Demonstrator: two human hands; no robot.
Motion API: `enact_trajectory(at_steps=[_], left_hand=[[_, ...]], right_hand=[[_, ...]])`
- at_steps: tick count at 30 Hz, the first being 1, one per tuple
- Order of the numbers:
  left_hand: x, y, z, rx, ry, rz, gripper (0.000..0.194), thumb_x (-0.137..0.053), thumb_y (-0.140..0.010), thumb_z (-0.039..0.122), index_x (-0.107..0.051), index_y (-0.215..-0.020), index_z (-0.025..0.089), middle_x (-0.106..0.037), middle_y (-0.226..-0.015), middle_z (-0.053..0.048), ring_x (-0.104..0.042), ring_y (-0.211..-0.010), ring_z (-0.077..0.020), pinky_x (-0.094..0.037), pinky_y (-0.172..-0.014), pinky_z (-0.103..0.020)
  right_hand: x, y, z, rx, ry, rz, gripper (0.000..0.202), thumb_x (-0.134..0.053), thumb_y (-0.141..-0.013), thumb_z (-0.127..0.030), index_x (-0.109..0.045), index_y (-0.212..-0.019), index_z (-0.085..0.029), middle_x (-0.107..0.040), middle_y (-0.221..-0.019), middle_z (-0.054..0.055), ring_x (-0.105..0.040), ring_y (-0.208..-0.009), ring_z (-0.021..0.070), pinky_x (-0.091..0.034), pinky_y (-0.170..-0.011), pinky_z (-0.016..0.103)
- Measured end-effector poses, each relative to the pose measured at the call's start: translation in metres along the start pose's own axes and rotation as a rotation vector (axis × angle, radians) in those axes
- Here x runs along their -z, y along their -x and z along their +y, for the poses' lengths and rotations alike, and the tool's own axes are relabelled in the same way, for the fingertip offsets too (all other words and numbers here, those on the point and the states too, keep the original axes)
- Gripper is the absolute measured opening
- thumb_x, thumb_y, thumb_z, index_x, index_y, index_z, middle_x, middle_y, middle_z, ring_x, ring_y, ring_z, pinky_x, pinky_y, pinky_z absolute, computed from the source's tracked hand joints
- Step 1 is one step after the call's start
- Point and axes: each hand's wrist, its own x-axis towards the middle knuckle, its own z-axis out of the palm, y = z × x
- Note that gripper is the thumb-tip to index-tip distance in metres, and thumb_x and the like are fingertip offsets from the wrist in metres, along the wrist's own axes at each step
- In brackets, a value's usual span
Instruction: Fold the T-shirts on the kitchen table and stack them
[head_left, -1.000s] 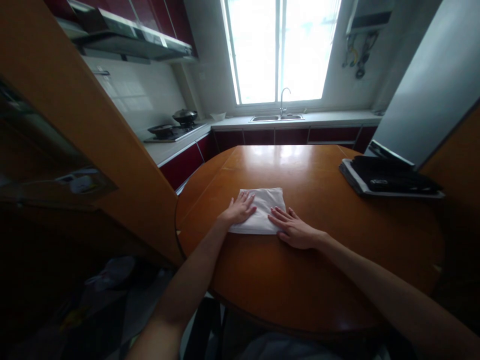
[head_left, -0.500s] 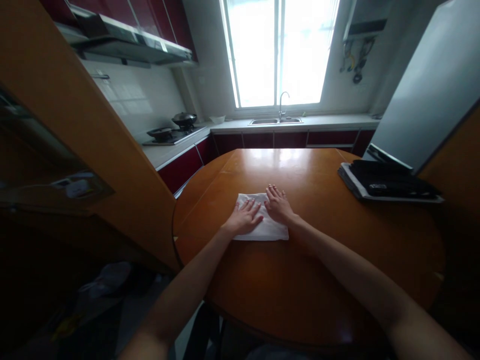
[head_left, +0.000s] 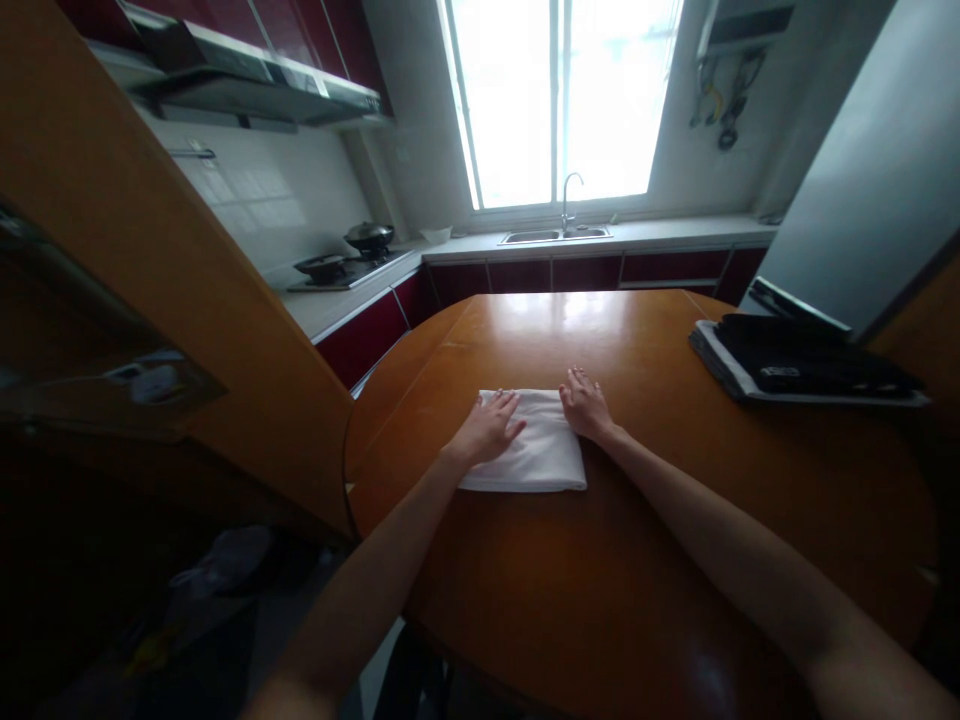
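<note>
A folded white cloth point(head_left: 536, 460) lies flat on the brown wooden table point(head_left: 510, 570), in front of me. My left hand point(head_left: 487, 430) rests flat on its upper left part, fingers spread and pointing away. At the cloth's far right corner is my right hand point(head_left: 587, 405), fingers stretched out, partly over the edge and partly over the table. Neither hand grips anything. The left hand and forearm hide the cloth's left edge in part.
To the right on the table is a stack of folded dark and white clothes point(head_left: 802, 365). Beyond the table stand a counter with a sink point(head_left: 559, 236) and a stove with pans point(head_left: 369, 237). A fridge point(head_left: 847, 170) rises at the right.
My right hand has slid right, from on top of the cloth to its far right corner. The left hand stays on the cloth. The view has shifted slightly.
</note>
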Motion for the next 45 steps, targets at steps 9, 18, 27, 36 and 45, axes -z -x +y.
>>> enact_trajectory(at_steps=[9,18,27,36,45], left_hand=[[-0.028,-0.036,0.013,-0.096,-0.049,-0.044,0.060,-0.028,-0.104,0.033,-0.026,-0.160,0.014,-0.021,-0.167,-0.014,-0.015,-0.156,-0.0289,-0.012,-0.124,-0.057],[-0.022,-0.023,-0.006,0.051,-0.043,-0.034,0.069,-0.024,-0.105,0.053,-0.027,-0.160,0.013,-0.017,-0.168,-0.017,-0.012,-0.156,-0.0314,-0.007,-0.123,-0.059],[-0.008,-0.018,-0.051,0.297,0.040,-0.016,0.068,-0.015,-0.104,0.056,-0.025,-0.161,0.020,-0.014,-0.169,-0.011,-0.007,-0.157,-0.0306,-0.010,-0.122,-0.062],[-0.018,-0.019,-0.059,0.287,0.104,-0.059,0.075,-0.025,-0.101,0.061,-0.022,-0.161,0.018,-0.010,-0.170,-0.012,-0.008,-0.156,-0.0343,-0.012,-0.121,-0.062],[-0.010,-0.025,-0.077,0.438,0.086,0.202,0.051,-0.042,-0.100,0.049,-0.064,-0.132,0.016,-0.059,-0.135,-0.019,-0.054,-0.128,-0.0321,-0.040,-0.107,-0.042]], right_hand=[[0.000,0.030,-0.031,0.128,0.060,-0.033,0.064,-0.038,-0.091,-0.016,-0.038,-0.154,-0.007,-0.031,-0.164,0.017,-0.023,-0.154,0.0263,-0.018,-0.124,0.050],[-0.005,0.035,-0.033,0.067,0.097,-0.168,0.064,-0.029,-0.102,-0.037,-0.032,-0.157,-0.004,-0.022,-0.166,0.016,-0.015,-0.156,0.0282,-0.014,-0.124,0.054],[0.013,0.037,-0.029,0.006,0.088,-0.036,0.060,-0.031,-0.103,-0.033,-0.034,-0.156,-0.004,-0.023,-0.166,0.018,-0.019,-0.155,0.0274,-0.013,-0.124,0.051],[0.001,0.080,-0.069,0.423,0.099,-0.249,0.060,-0.038,-0.103,-0.044,-0.041,-0.154,-0.013,-0.031,-0.164,0.017,-0.022,-0.154,0.0277,-0.013,-0.124,0.051],[0.006,0.066,-0.056,0.363,-0.002,-0.005,0.042,-0.044,-0.101,-0.036,-0.061,-0.136,-0.019,-0.052,-0.151,0.013,-0.039,-0.145,0.0264,-0.014,-0.123,0.053]])
